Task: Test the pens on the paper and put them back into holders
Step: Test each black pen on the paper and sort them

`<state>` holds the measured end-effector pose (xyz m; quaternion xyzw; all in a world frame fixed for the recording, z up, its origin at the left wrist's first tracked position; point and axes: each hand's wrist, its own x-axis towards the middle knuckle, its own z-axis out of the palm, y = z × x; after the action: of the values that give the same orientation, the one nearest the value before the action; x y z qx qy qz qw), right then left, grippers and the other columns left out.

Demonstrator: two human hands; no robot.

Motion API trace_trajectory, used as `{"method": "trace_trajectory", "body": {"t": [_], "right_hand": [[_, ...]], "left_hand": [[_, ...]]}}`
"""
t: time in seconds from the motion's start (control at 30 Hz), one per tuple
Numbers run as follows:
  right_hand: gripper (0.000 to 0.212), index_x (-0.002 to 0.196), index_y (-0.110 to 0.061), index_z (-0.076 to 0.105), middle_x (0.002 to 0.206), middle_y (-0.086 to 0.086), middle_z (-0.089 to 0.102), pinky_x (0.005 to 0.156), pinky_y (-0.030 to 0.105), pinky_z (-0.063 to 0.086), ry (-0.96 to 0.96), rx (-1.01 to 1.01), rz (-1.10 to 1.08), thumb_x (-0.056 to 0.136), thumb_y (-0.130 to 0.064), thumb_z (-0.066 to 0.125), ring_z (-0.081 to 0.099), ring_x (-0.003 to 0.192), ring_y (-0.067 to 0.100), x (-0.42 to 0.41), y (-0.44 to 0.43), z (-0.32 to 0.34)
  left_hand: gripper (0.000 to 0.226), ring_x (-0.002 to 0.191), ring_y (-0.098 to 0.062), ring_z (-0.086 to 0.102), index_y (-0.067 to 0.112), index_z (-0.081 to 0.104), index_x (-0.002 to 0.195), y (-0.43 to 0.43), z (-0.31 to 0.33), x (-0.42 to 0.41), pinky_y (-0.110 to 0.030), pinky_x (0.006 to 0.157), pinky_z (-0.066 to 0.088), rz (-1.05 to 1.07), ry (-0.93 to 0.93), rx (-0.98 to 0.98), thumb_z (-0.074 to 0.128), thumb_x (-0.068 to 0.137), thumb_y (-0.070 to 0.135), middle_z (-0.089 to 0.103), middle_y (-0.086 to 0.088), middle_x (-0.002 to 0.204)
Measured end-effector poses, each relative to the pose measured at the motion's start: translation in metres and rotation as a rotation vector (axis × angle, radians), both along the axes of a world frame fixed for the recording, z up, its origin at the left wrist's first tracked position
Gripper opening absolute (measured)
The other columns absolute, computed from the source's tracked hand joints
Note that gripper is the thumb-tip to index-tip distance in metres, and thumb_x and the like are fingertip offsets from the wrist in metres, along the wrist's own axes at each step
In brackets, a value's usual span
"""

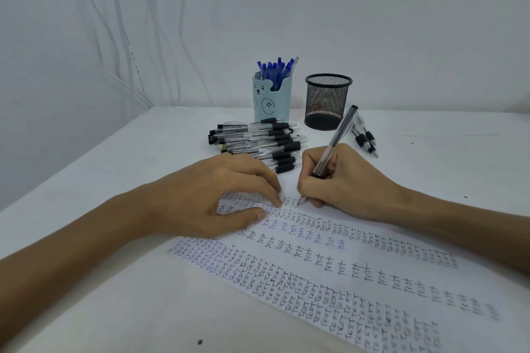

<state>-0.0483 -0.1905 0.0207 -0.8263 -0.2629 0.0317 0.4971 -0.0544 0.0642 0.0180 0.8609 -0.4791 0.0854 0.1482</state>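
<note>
Paper [329,281] lies nearest, slantwise on the white table [109,295], and is covered in rows of the word "test", small and large, in black and blue ink.

Left hand [218,195] rests on the sheet's far end, fingers spread apart and gently arched, tips pressing the sheet and gripping nothing.

Right hand [344,180] is clamped round a pen [337,140], pinched low on the barrel in a writing grip. The pen has a clear barrel and a dark end cap. It leans away from the person, with its tip on the paper just beside the left fingertips.

Behind the hands a pile of black pens [258,140] lies flat on the table, with clear barrels and black grips. A few more black pens [365,139] lie to the right.

Farther back stand two holders, near each other. The pale blue bear holder [272,100] is packed with upright blue pens [276,69]. To its right is the black mesh holder [328,102]; no pens show above its rim.

A pale wall [401,23] closes the scene.
</note>
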Motion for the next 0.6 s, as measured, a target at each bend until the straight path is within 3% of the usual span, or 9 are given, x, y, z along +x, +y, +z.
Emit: {"method": "trace_trajectory", "body": {"t": [0.43,0.6], "right_hand": [[0.013,0.071,-0.003,0.060,0.056,0.012,0.062,0.053,0.018,0.043,-0.025,-0.023,-0.041,0.081,-0.004,0.067,0.051,0.050,0.011,0.0010,-0.0001,-0.0006],[0.013,0.071,-0.002,0.060,0.058,0.018,0.062,0.055,0.021,0.043,-0.025,-0.014,-0.039,0.082,-0.004,0.066,0.051,0.052,0.015,0.0009,-0.0009,-0.0012]], "left_hand": [[0.024,0.124,-0.005,0.059,0.025,0.072,0.126,-0.0014,0.0007,0.0002,-0.030,0.103,0.047,-0.009,0.007,-0.009,0.066,0.103,0.028,0.062,0.014,0.134],[0.024,0.124,-0.005,0.059,0.025,0.072,0.126,-0.0010,0.0005,0.0003,-0.030,0.103,0.047,-0.011,0.005,-0.011,0.067,0.103,0.028,0.062,0.014,0.134]]}}
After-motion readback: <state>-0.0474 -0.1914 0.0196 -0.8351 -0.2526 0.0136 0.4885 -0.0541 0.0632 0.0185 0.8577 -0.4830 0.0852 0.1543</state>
